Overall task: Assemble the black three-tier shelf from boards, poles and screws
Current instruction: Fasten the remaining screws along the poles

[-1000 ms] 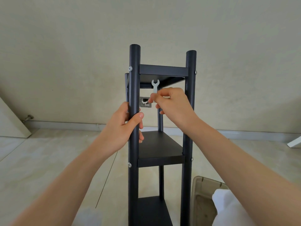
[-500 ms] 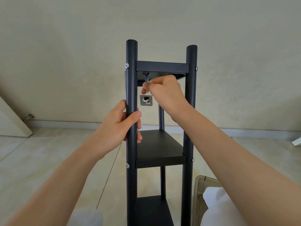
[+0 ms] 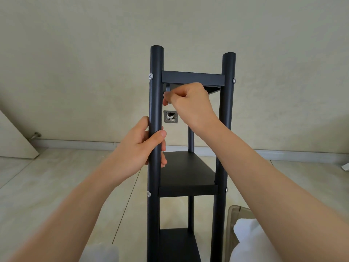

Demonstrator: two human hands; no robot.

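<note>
At the far left a pale slanted panel (image 3: 13, 140) is seen leaning near the beige wall (image 3: 75, 53). The left hand (image 3: 137, 150) is wrapped around the front left black round metal pole (image 3: 155, 129), fingers behind and thumb across the front, between the top and middle tiers. The black three-tier shelf (image 3: 188, 167) stands upright on the pale tiled floor (image 3: 56, 186), its long axis vertical, with the poles pointing up past the top board (image 3: 192, 79). Silver screw heads (image 3: 150, 76) are set into the outer sides of the front poles at the top and middle board levels. Just under the top board, beside the left pole, a small flat silver wrench (image 3: 168, 90) is pinched by the curled fingers of the right hand (image 3: 190, 103); its shaft runs roughly vertically, head uppermost, and the head is partly hidden in shadow. Behind the shelf a small square metal plate (image 3: 170, 117) with a hole is fixed to the wall. No writing can be read anywhere. At the lower right a translucent brownish bin (image 3: 231, 224) holding white material (image 3: 245, 241) is seen beside the right pole (image 3: 225, 129).
</note>
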